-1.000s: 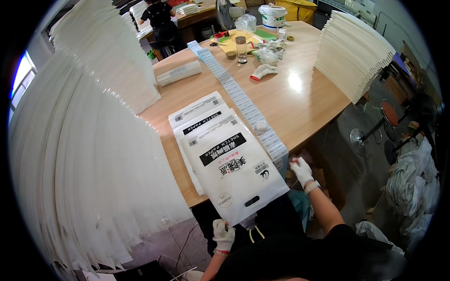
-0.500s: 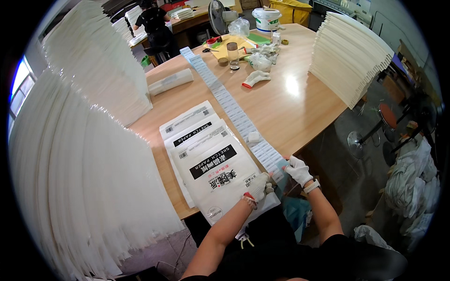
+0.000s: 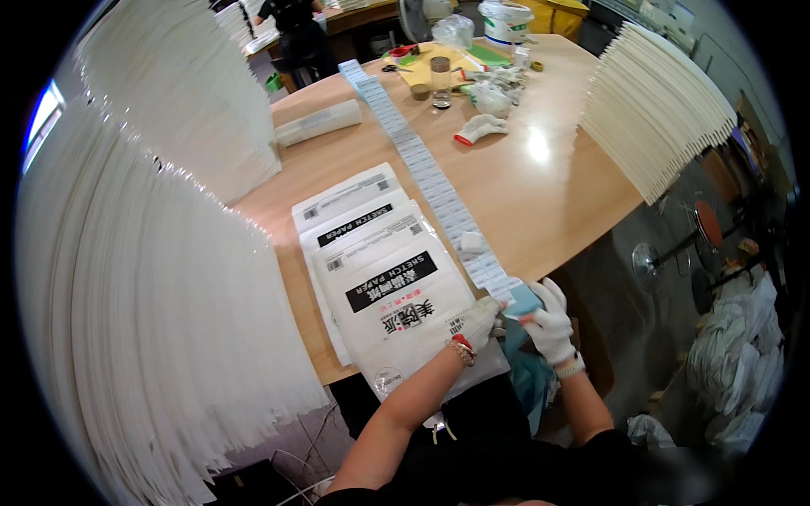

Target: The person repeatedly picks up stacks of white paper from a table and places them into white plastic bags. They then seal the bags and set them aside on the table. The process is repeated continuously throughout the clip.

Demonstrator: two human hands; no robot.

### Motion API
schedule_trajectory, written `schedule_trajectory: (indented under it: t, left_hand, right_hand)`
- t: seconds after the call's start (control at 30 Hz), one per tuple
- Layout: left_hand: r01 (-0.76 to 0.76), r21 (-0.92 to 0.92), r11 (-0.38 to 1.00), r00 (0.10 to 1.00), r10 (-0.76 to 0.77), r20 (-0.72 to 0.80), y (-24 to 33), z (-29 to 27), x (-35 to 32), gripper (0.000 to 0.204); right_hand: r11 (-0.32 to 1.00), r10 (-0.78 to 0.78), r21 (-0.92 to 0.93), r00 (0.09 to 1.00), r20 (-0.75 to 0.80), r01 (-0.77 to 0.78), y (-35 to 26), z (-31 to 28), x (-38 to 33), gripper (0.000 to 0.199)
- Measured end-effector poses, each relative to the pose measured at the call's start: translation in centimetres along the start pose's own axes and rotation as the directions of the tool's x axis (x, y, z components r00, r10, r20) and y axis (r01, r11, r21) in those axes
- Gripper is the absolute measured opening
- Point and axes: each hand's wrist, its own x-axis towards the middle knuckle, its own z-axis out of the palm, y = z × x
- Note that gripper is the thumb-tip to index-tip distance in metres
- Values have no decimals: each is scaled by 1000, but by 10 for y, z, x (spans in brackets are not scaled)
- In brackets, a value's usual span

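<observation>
A long strip of white labels on pale blue backing (image 3: 434,190) runs diagonally across the table to its near edge. My right hand (image 3: 553,329), in a white glove, grips the blue backing at the strip's near end. My left hand (image 3: 479,325), gloved too, rests over the lower right of the top flat packet of sketch paper (image 3: 371,291). Its fingertips are closed at the edge of the strip; whether a single label is between them is too small to tell. A second packet (image 3: 359,185) lies partly beneath the first. A small white block (image 3: 471,243) sits on the strip.
Tall stacks of white packets (image 3: 160,320) fill the left side; another pale stack (image 3: 654,114) stands at right. A rolled sheet (image 3: 319,123), a glass (image 3: 440,83), a spare glove (image 3: 481,129) and a bucket (image 3: 506,24) are on the table. A person (image 3: 295,29) works behind.
My right hand has turned and drawn slightly right and down, with the blue backing now bent at the table edge. The left hand's fingers have moved up to the strip. The view has shifted.
</observation>
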Motion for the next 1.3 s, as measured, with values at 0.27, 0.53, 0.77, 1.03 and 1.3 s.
schedule_trajectory:
  t: [0.27, 0.53, 0.77, 1.03, 1.3]
  left_hand:
    - [-399, 822, 407, 743, 668, 30, -8, -27, -106, 34]
    - [-324, 628, 708, 518, 688, -508, -102, -149, -238, 21]
    - [-270, 374, 887, 441, 460, -771, -139, -177, -262, 16]
    - [-252, 435, 864, 481, 502, -719, -137, -189, -246, 15]
    - [-208, 380, 901, 570, 427, -701, -133, -189, -244, 20]
  right_hand:
    - [693, 366, 552, 886, 284, -464, -47, 73, 86, 10]
    - [815, 190, 392, 836, 514, -427, -104, 282, 169, 16]
    - [892, 250, 187, 795, 553, -411, -130, 313, 183, 19]
    - [915, 256, 132, 801, 542, -381, -134, 317, 187, 19]
    - [931, 221, 143, 830, 512, -337, -134, 321, 185, 17]
